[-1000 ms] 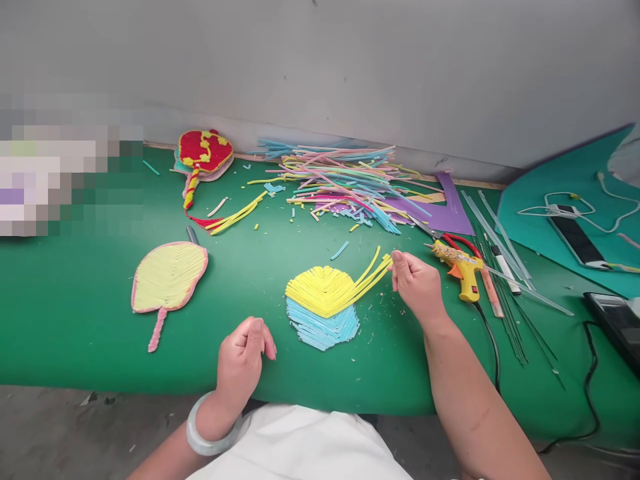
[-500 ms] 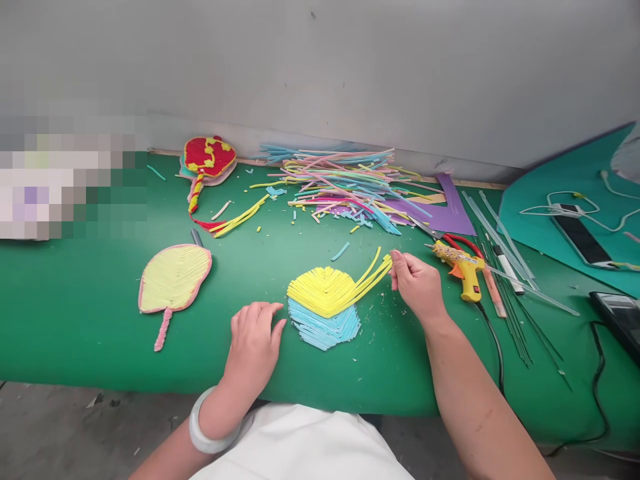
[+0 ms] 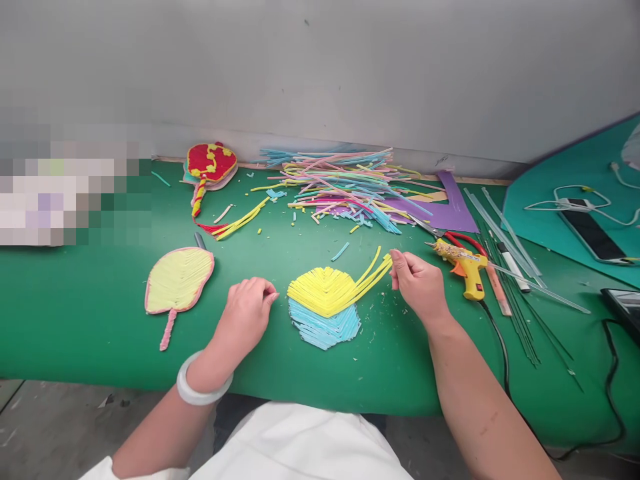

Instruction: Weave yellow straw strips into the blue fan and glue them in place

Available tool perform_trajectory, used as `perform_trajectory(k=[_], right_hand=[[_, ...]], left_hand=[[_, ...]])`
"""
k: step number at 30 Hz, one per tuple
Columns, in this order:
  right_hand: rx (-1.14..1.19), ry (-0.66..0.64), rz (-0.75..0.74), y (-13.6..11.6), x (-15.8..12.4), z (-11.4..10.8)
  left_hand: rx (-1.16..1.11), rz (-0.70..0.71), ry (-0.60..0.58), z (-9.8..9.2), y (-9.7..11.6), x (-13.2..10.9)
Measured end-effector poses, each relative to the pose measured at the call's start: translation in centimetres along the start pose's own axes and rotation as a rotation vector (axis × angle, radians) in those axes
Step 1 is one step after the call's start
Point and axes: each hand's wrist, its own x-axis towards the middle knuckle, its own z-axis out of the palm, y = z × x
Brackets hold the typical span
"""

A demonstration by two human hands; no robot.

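Observation:
On the table in front of me lies a leaf-shaped craft piece, its lower part covered with light blue pipe cleaners point(image 3: 325, 330) and its upper part with yellow pipe cleaners point(image 3: 325, 290) laid in a V pattern. Several yellow ends stick out past its right side. At those loose ends, my right hand point(image 3: 419, 283) is closed in a pinch. Left of the piece, and apart from it, my left hand point(image 3: 249, 312) has curled fingers with thumb and forefinger together; anything between them is hidden. A pale yellow leaf-shaped fan point(image 3: 179, 280) with pink edging lies further left.
A heap of coloured pipe cleaners point(image 3: 345, 183) lies at the back by purple foam sheet point(image 3: 453, 210). A red fan point(image 3: 211, 162) rests back left. Rightward are a yellow glue gun point(image 3: 465, 267), red-handled pliers point(image 3: 463, 240), glue sticks, green wires point(image 3: 525, 327) and a phone point(image 3: 585, 233).
My left hand has drawn back to the left and slightly up, away from the craft piece, and its fingers have closed together. My right hand and the yellow strands stay put.

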Motion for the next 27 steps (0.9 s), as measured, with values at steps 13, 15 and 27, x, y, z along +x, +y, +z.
perform_trajectory(k=[13,15,27], right_hand=[[-0.031,-0.025,0.003,-0.2,-0.2,0.2],[-0.027,-0.028,0.008,-0.2,-0.2,0.2],[-0.023,-0.036,0.013,-0.2,-0.2,0.4]], left_hand=[[-0.021,0.127,-0.163,0.5,-0.6,2.2],[-0.023,0.156,-0.167,0.4,-0.7,2.1],[-0.025,0.205,-0.158,0.4,-0.5,1.8]])
